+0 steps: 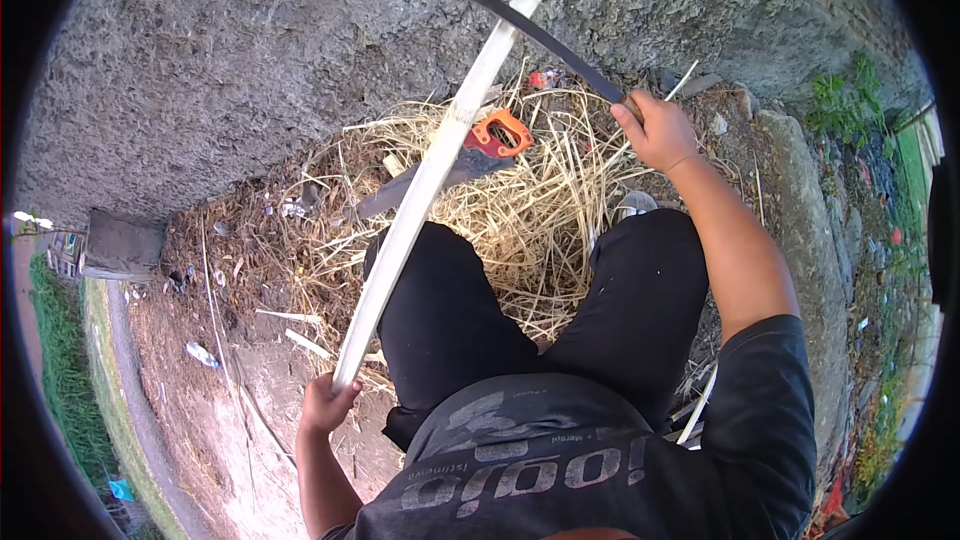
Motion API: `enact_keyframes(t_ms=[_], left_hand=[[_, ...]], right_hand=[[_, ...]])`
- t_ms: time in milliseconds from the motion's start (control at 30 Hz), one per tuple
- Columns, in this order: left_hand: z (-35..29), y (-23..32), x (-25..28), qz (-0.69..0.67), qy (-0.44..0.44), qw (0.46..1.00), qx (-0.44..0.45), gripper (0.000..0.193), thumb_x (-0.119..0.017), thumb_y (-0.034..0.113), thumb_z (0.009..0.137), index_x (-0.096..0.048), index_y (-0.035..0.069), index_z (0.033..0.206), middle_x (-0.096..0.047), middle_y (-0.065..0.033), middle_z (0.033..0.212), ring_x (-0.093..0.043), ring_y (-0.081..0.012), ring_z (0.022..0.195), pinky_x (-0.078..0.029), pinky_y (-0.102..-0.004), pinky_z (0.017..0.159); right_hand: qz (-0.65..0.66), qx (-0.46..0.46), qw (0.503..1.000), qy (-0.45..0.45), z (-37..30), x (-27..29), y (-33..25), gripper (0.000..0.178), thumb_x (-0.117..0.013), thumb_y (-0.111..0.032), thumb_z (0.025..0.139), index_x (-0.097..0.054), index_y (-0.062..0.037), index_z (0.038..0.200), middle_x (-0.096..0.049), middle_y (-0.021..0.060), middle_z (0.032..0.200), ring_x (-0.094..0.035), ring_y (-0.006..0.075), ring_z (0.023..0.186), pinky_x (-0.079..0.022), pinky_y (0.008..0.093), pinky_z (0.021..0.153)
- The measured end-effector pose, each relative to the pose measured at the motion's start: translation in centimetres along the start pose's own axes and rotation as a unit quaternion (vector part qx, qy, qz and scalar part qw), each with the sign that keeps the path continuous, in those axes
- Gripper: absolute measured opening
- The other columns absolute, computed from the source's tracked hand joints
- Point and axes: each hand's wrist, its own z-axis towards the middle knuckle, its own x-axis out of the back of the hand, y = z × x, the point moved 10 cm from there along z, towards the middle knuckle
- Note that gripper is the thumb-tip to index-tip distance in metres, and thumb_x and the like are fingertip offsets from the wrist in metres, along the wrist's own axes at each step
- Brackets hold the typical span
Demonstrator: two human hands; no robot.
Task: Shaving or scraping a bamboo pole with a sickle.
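Observation:
A long pale strip of split wood or bamboo (425,190) slants up from the lower left, over my left thigh, to the rough wall ahead. My left hand (328,404) is closed around its lower end. In my right hand (657,131) is the handle of a machete (565,52) with a long, dark, curved blade. Near the strip's far end the blade crosses it; whether the two touch I cannot tell. Behind the strip, on the ground, lies a handsaw (500,133) with an orange and red handle, its blade partly hidden by the strip.
A heap of pale shavings (545,205) spreads between and beyond my knees. Ahead rises a rough grey wall (270,70). Stone blocks (800,190) edge the right side. A plastic bottle (201,354) and thin sticks (235,380) lie at the left.

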Motion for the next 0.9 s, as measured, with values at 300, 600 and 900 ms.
enact_keyframes(t_ms=[300,600,900], left_hand=[[0.7,-1.6,-0.9,-0.004,0.012,1.000,0.001,0.044,-0.079,0.037,0.083,-0.065,-0.004,0.079,-0.063,-0.0048,0.062,-0.058,-0.0119,0.058,-0.046,-0.0325,0.052],[0.9,-0.8,-0.6,0.002,0.015,1.000,-0.024,0.046,-0.079,0.038,0.082,-0.065,-0.005,0.077,-0.061,-0.0049,0.060,-0.055,-0.0106,0.059,-0.046,-0.0341,0.051],[1.2,-1.8,-1.0,-0.017,0.013,1.000,-0.019,0.041,-0.079,0.035,0.083,-0.064,-0.002,0.076,-0.060,-0.0030,0.059,-0.054,-0.0094,0.057,-0.044,-0.0310,0.050]], right_hand=[[0.375,-0.155,0.911,0.069,0.0,-0.5,6.3,0.056,-0.048,-0.057,0.100,-0.054,-0.0049,0.079,-0.050,0.0006,0.065,-0.044,0.0108,0.053,-0.035,0.0289,0.050],[0.566,-0.186,0.788,-0.155,-1.1,-2.8,1.2,0.056,-0.045,-0.060,0.099,-0.049,-0.0085,0.076,-0.037,-0.0025,0.051,-0.036,0.0097,0.047,-0.031,0.0258,0.048],[0.694,-0.217,0.643,-0.242,-1.5,-3.0,-0.2,0.059,-0.042,-0.062,0.098,-0.046,-0.0105,0.071,-0.031,-0.0042,0.047,-0.031,0.0092,0.043,-0.029,0.0257,0.046]])
